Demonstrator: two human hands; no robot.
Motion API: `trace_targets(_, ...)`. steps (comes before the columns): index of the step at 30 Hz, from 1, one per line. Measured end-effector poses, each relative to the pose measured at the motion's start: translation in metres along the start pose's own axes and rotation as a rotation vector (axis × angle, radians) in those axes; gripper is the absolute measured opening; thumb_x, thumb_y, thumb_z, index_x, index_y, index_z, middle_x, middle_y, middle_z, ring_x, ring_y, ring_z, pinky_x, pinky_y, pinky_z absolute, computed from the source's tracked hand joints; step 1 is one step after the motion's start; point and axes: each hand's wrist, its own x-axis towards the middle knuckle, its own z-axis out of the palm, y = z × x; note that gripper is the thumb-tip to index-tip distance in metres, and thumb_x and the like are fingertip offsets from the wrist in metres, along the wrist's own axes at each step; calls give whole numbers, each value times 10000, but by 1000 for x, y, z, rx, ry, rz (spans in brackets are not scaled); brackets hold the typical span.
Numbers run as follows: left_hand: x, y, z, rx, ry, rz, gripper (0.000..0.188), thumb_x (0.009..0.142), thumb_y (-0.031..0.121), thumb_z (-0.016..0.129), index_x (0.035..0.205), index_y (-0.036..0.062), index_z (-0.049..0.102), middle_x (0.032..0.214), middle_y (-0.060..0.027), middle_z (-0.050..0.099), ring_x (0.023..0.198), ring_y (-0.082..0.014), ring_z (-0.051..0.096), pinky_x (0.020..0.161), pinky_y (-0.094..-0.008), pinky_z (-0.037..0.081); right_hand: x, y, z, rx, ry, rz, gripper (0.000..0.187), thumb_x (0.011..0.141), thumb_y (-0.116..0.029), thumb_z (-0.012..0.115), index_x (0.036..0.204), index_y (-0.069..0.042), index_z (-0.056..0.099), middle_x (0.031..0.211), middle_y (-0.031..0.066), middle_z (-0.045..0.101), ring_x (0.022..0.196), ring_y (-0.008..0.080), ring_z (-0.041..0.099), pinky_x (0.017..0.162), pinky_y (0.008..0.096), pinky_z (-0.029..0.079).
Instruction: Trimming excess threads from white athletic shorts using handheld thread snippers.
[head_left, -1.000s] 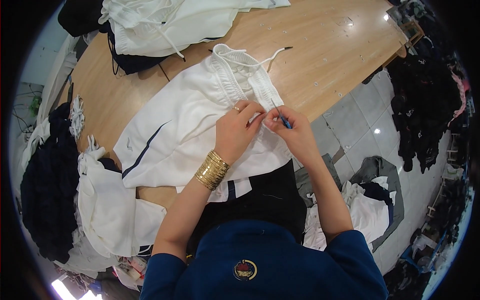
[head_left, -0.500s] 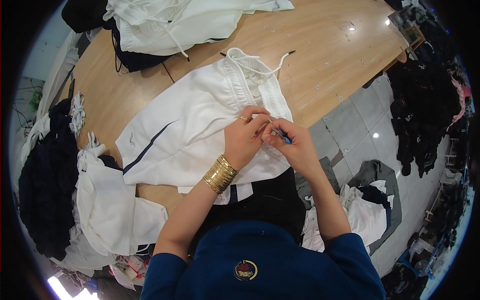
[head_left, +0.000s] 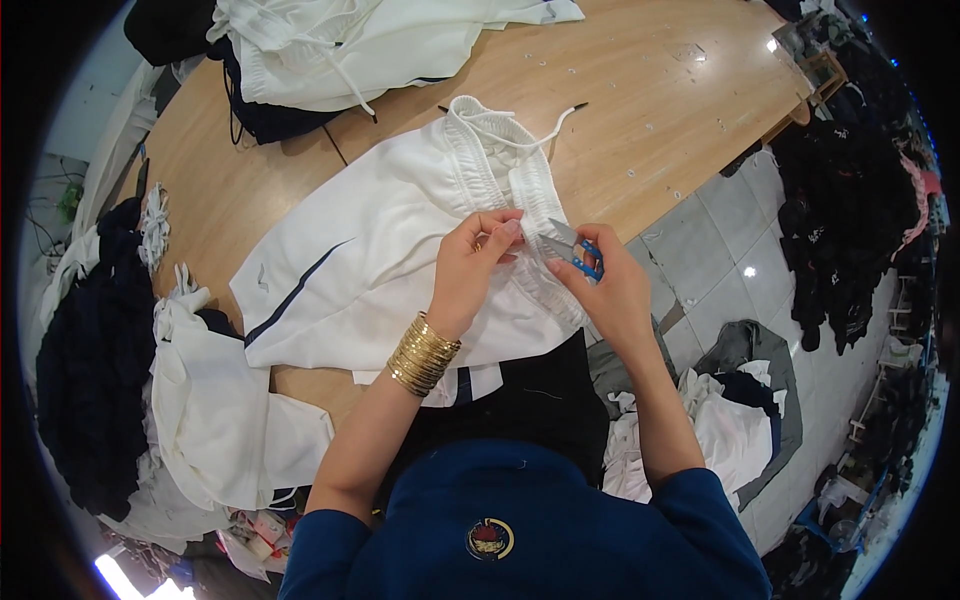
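Note:
A pair of white drawstring shorts (head_left: 380, 220) with a navy side stripe lies on the table edge, its gathered waistband toward the right. At the waistband my left hand (head_left: 468, 262), with gold bangles on the wrist, has thumb and fingers pinched on the cloth; any thread between the fingertips is too small to make out. My right hand (head_left: 618, 298) holds blue-handled scissors (head_left: 590, 260) just right of it. Their blades are apart and point up and left over the waistband. The white drawstring (head_left: 558, 130) with dark tips curls out at the waistband's far end.
More white garments (head_left: 400, 50) lie at the table's far side over a dark one. White cloth (head_left: 210, 430) hangs at the left edge, beside a navy heap (head_left: 90, 370). Right of the wooden table (head_left: 660, 110), garments lie on the tiled floor (head_left: 715, 240).
My hands have drawn apart. The right one moved right with the scissors, whose blades now show spread. My left hand shifted slightly left, and the waistband moved a little with it.

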Motion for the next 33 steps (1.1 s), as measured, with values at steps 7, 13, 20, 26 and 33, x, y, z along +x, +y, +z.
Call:
trace_targets(7, -4, 2, 1, -84, -35, -138, 206, 908, 222, 539, 777, 64, 560, 1180, -66, 562, 937, -114, 576, 820, -274, 462, -2, 18, 10, -269, 131, -299, 268, 745, -286, 692, 877, -75, 592, 728, 53, 576, 653, 217, 553, 573, 324, 413)
trace_targets(13, -3, 1, 1, -71, -35, -125, 226, 905, 228, 546, 746, 68, 549, 1202, -56, 538, 904, -100, 571, 825, -277, 461, 2, 9, 8, -398, 104, -392, 229, 759, -300, 668, 844, -99, 596, 744, 33, 590, 696, 207, 563, 616, 324, 403)
trace_targets(20, -5, 0, 1, -54, -55, -90, 203, 899, 219, 552, 767, 65, 556, 1212, -59, 525, 887, -109, 569, 823, -280, 459, 5, 14, 9, -385, 97, -362, 243, 761, -297, 671, 867, -88, 607, 722, 41, 593, 677, 217, 566, 604, 331, 416)
trace_targets(26, -44, 33, 6, 317, -1158, -60, 286, 902, 291, 510, 794, 47, 611, 904, -97, 628, 830, -163, 587, 749, -300, 477, 15, 23, -21, -164, 157, 105, 358, 754, -338, 703, 934, -48, 595, 726, 72, 587, 601, 196, 550, 548, 312, 437)
trace_targets(33, 31, 59, -5, 894, -48, 240, 268, 809, 283, 616, 989, 89, 570, 831, -73, 582, 779, -234, 591, 676, -341, 476, 20, 15, -13, 161, 153, 161, 285, 745, -218, 715, 929, -38, 592, 685, 51, 531, 601, 159, 495, 582, 277, 427)
